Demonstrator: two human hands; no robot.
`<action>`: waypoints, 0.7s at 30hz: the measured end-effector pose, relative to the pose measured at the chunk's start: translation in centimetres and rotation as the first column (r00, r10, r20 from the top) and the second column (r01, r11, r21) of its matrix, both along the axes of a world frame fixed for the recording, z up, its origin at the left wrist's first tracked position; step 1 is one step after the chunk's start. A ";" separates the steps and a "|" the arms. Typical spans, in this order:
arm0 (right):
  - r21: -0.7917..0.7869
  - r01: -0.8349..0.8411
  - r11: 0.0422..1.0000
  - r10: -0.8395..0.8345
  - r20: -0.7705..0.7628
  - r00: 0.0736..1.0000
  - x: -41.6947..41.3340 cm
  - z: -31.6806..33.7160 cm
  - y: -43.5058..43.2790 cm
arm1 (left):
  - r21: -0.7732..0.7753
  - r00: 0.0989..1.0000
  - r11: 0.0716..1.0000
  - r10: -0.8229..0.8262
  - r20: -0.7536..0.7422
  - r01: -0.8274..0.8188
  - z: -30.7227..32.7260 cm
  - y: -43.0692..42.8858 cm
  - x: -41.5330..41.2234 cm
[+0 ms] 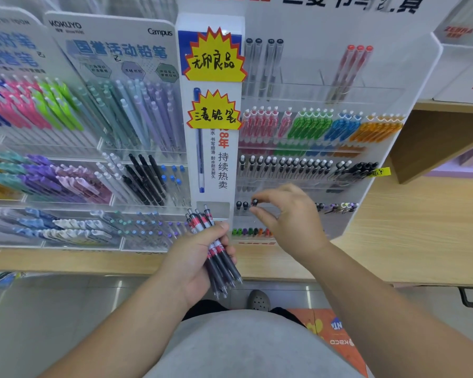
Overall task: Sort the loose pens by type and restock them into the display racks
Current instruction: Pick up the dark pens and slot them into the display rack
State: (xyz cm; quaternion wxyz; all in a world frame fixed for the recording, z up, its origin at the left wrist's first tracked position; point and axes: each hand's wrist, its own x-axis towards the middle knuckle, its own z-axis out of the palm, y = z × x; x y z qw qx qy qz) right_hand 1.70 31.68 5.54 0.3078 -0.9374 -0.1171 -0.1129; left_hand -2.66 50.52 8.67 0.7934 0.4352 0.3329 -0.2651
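Note:
My left hand (200, 257) grips a bundle of several grey pens (221, 260) with red-and-white bands, tips pointing down and clickers up. My right hand (287, 214) pinches the black top of one pen (254, 202) standing in a low row of the clear display rack (325, 186) on the right, next to two other black-topped pens (242, 205). The shaft of the pinched pen is hidden behind the rack's clear front and my fingers.
The right rack holds rows of pink, green, blue and orange pens (320, 126) and black-and-white ones (298, 165). A Kokuyo rack (109, 118) with pastel pens stands at left. Both sit on a wooden shelf (393, 241). An orange box (336, 336) lies on the floor.

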 end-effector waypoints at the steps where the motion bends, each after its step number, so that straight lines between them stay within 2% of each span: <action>1: -0.013 -0.006 1.000 0.006 -0.002 1.000 0.1 -0.2 0.2 | 0.000 1.000 1.000 0.005 -0.005 -0.005 0.0 0.0 -0.1; 11: -0.132 -0.006 0.991 0.003 -0.018 1.000 0.9 -1.7 0.7 | -0.011 0.999 0.999 0.035 -0.010 -0.035 0.0 0.6 -0.1; 21: -0.221 -0.010 0.975 0.004 -0.026 1.000 1.2 -2.1 0.9 | -0.018 1.000 1.000 -0.004 0.008 0.005 0.7 0.3 0.2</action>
